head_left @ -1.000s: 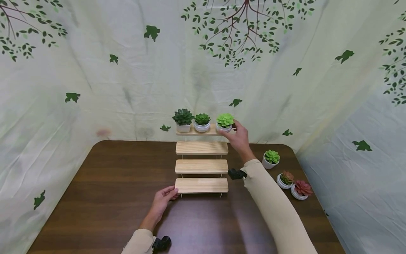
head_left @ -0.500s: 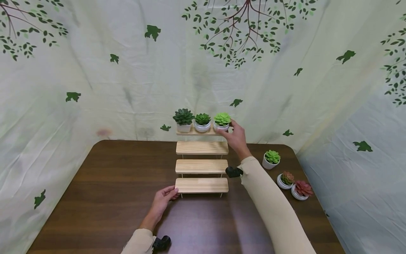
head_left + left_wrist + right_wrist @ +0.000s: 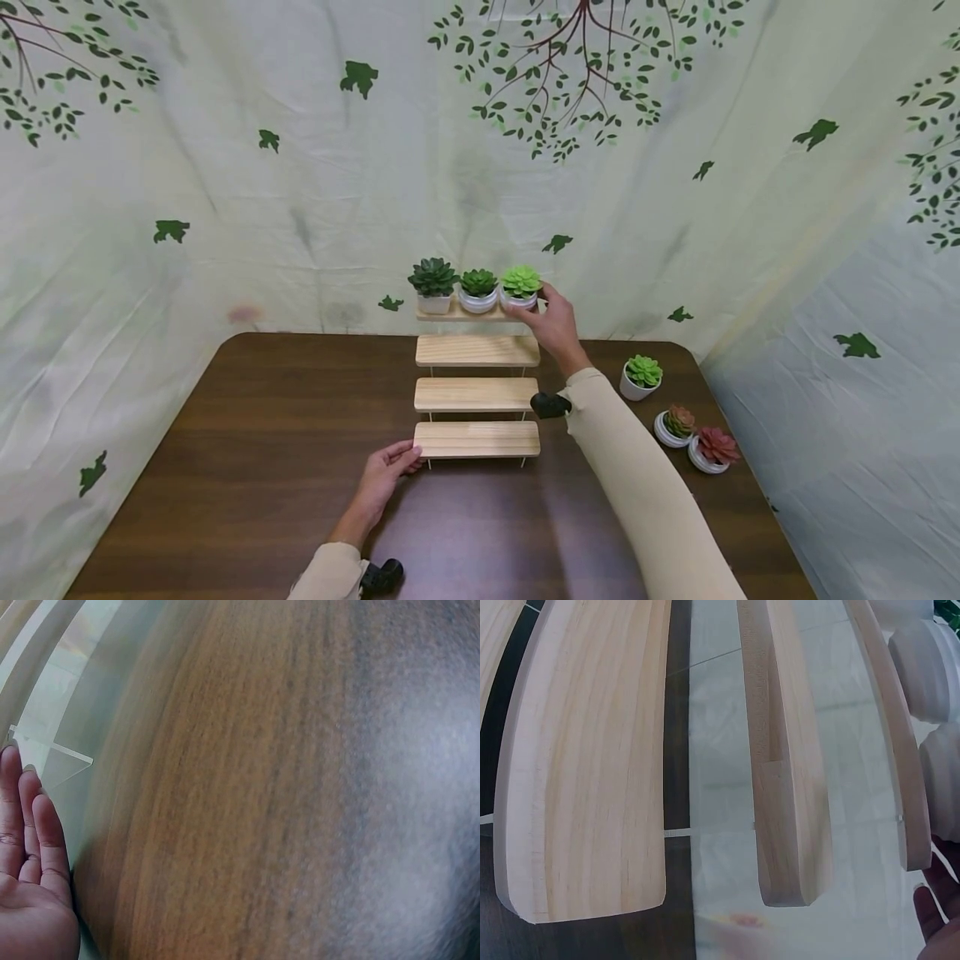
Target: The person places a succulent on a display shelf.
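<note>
A tiered display stand [image 3: 477, 394] with several pale wooden shelves stands at the middle of the table. My right hand [image 3: 556, 323] holds a light green potted succulent [image 3: 521, 283] at the right end of the top shelf [image 3: 889, 727], thumb in front of the white pot. Beside it on that shelf are a small green succulent [image 3: 478, 288] and a larger dark green one [image 3: 433, 283] in a pale pot. At the lowest shelf's left end, my left hand [image 3: 386, 482] pinches the corner. Its fingers [image 3: 51, 840] reach toward a clear support [image 3: 71, 753] in the left wrist view.
On the table's right side stand a bright green potted succulent [image 3: 641, 377], an orange-brown one [image 3: 675, 425] and a red one [image 3: 713, 448]. A leaf-printed cloth [image 3: 315, 183] hangs behind the brown table [image 3: 285, 417].
My right hand has slid the light green succulent left along the top shelf, closer to the small green one. My left hand has stayed at the lowest shelf's corner.
</note>
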The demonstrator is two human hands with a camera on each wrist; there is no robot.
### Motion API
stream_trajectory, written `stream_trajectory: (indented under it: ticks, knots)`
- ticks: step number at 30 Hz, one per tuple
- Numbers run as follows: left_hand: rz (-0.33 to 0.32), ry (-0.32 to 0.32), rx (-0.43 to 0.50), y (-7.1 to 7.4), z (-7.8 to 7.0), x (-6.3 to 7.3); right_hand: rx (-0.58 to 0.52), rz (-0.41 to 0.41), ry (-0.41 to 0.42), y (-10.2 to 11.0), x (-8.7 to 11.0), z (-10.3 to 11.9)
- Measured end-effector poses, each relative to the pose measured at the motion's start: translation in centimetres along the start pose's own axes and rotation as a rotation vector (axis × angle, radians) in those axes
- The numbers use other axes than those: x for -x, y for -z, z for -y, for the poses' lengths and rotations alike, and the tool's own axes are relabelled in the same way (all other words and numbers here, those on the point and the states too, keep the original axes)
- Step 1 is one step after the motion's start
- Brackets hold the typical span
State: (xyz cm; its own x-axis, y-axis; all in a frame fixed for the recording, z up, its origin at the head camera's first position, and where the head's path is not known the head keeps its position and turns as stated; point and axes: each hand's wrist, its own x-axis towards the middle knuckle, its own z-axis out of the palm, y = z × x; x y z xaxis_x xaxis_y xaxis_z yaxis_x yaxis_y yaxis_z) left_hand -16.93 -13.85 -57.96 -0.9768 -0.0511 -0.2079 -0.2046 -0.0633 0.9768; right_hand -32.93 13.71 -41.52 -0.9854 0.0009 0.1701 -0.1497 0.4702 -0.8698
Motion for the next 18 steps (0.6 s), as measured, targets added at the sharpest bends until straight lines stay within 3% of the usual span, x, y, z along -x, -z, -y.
stream_trajectory:
  ticks: [18]
  knots:
    - [-0.008, -0.002, -0.014, -0.1, 0.0, 0.0, -0.004, -0.012, 0.025, 1.6, 1.0, -0.9]
